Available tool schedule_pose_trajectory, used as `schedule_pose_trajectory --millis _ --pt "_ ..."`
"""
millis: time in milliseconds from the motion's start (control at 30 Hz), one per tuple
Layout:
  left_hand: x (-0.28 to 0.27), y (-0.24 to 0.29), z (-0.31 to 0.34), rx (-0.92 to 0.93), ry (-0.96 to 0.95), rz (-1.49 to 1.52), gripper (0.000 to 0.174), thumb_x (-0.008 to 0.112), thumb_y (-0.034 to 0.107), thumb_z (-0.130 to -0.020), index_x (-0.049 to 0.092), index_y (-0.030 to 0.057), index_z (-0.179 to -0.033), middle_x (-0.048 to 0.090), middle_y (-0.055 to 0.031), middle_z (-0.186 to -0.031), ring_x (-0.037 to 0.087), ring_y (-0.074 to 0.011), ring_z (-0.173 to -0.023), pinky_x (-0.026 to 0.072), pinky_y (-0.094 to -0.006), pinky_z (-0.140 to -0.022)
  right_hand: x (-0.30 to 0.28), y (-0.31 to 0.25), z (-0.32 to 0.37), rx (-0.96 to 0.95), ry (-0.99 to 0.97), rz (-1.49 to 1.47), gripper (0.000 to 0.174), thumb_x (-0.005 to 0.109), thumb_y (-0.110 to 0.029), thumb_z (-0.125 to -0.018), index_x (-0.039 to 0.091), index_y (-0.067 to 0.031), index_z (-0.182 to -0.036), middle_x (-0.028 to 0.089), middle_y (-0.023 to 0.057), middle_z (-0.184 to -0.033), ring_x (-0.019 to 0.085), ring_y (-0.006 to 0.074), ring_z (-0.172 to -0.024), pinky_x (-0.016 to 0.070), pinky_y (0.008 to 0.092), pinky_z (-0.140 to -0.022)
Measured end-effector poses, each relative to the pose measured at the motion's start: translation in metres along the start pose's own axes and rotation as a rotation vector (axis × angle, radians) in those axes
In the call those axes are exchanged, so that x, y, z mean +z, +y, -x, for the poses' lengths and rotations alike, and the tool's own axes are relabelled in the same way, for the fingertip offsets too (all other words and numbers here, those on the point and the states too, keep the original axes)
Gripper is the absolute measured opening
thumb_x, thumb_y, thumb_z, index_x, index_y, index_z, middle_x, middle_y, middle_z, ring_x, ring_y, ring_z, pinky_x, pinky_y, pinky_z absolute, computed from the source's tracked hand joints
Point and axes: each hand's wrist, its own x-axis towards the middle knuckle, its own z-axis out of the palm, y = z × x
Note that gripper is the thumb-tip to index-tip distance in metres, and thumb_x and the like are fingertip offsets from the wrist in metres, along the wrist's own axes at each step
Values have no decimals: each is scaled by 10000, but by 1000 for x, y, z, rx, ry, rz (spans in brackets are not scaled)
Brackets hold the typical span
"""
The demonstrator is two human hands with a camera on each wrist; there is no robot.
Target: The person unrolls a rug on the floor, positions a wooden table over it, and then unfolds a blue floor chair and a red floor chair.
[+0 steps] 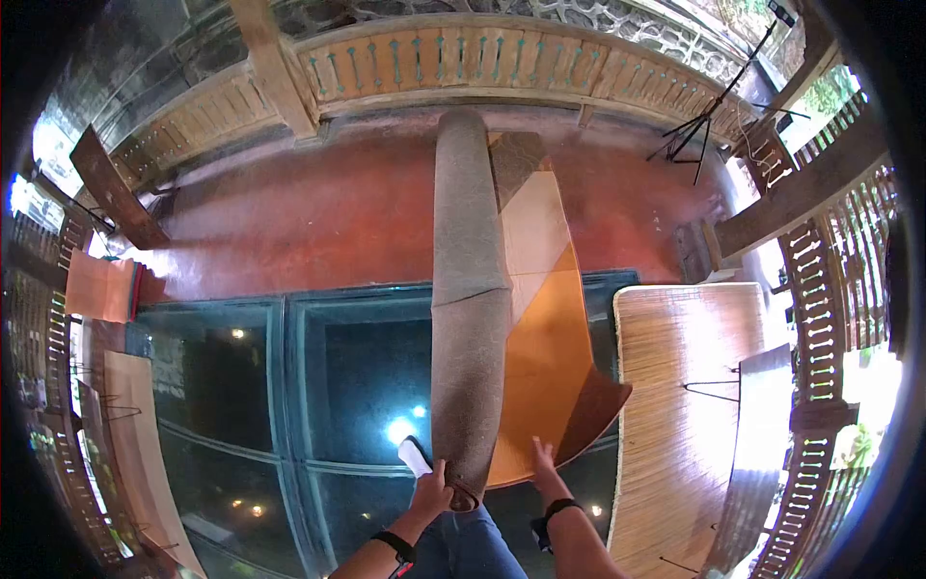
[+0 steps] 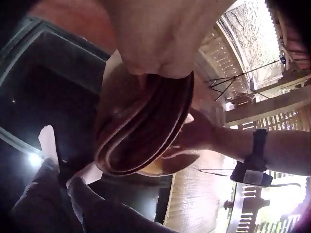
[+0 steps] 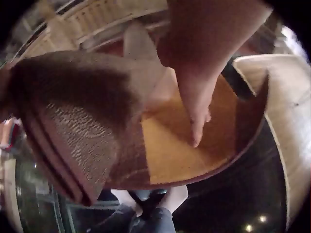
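Observation:
A long rug (image 1: 470,222) lies partly rolled in front of me, its grey-brown backing outward along the left side. Its loose right part shows an orange, beige and brown patterned face (image 1: 545,328) with a curved edge that lifts at the right. My left hand (image 1: 431,494) grips the near end of the roll, and in the left wrist view the layered end (image 2: 141,136) hangs below that hand. Over the orange face near the front edge is my right hand (image 1: 545,465), fingers extended. The right wrist view shows this hand (image 3: 195,104) pointing down at the orange patch.
Dark glass floor panels (image 1: 367,357) with pale frames lie under the rug, and red floor (image 1: 318,222) stretches beyond. A woven mat (image 1: 675,386) is at the right. A tripod (image 1: 704,125) stands at the back right by a wooden railing (image 1: 453,63). Folded orange cloth (image 1: 99,287) sits at left.

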Motion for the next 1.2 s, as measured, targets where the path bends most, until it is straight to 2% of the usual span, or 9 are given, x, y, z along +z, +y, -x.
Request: schedule_pose_trajectory --millis 100,267,600,700,833,867,967,1067,1200 --pt "10 5 2 50 54 51 525 478 101 -663 343 -38 -1151 557 -268 -736 540 -437 -714 425 -503 -676 38 -14 41 366 -630 -145 829 456 -668 -731 81 -296 -1370 198 123 -1393 287 369 -1206 253 602 -914" --pt "13 -3 1 10 -34 64 493 469 87 -673 334 -35 -1131 549 -283 -758 533 -451 -744 415 -510 -696 62 -29 58 48 -493 169 787 524 -558 -767 141 -219 -1364 244 129 -1361 267 326 -1227 260 546 -954" --pt "5 -24 10 -12 -68 275 493 457 72 -668 312 28 -1136 545 -294 -791 520 -470 -768 409 -526 -679 86 24 15 223 -580 -290 791 326 -681 -777 322 -98 -1311 384 102 -1311 373 286 -1175 283 446 -984" --pt "-6 -46 6 23 -130 407 502 484 94 -683 301 27 -1146 546 -295 -800 521 -472 -774 414 -521 -677 97 5 31 130 -612 -115 807 445 -627 -769 307 -41 -1306 395 138 -1292 400 297 -1152 291 418 -984" --pt "-21 -72 11 -45 -378 253 674 608 252 -710 255 22 -1236 561 -273 -957 556 -412 -894 435 -462 -761 108 7 19 -171 -193 263 527 589 -391 -777 513 19 -1098 594 144 -1006 573 304 -895 441 398 -790" --pt "-5 -106 17 167 -398 224 734 623 323 -732 212 37 -1269 563 -262 -956 546 -399 -921 432 -442 -783 115 15 17 -317 -149 407 466 611 -349 -768 551 20 -1047 620 152 -945 592 312 -847 459 399 -747" --pt "7 -197 15 368 -332 194 528 590 273 -734 372 16 -1141 580 -251 -855 563 -409 -809 453 -470 -680 159 23 63 -613 134 805 365 637 -288 -731 593 19 -923 623 188 -818 608 299 -775 469 392 -688" --pt "-102 -208 5 224 -491 -93 406 563 268 -747 461 38 -1066 590 -228 -854 566 -393 -814 445 -469 -695 229 56 102 -685 356 947 357 645 -304 -716 560 24 -828 584 220 -793 563 377 -758 437 443 -662" --pt "-154 -248 -15 -85 -23 -33 260 502 239 -789 503 50 -968 602 -189 -813 576 -359 -799 443 -470 -679 309 127 105 -922 329 1255 346 593 -243 -701 562 20 -925 531 205 -972 478 367 -919 362 464 -819"
